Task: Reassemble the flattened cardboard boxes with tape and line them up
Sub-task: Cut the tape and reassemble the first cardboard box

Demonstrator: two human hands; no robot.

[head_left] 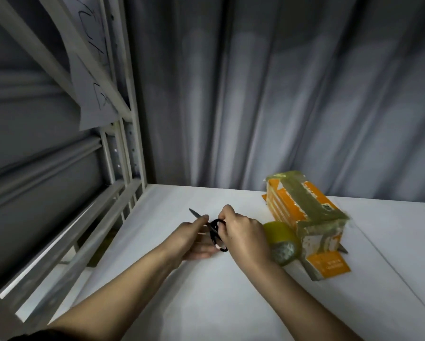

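An orange and white cardboard box (305, 205), wrapped in yellowish tape, stands on the white table (206, 291) at the right. A roll of yellowish tape (283, 244) lies against its near end. Black-handled scissors (215, 231) sit between my hands, blade tip pointing up-left. My right hand (241, 232) grips the black handle loops. My left hand (194, 238) holds the scissors around the blades, fingers curled under them. A dark pointed tip (343, 249) shows from behind the box's near right corner.
A grey metal shelf frame (123, 153) rises at the left with a paper sheet (91, 77) hanging on it. A grey curtain (280, 94) closes off the back of the table. An orange flap (329, 264) sticks out at the box's near end.
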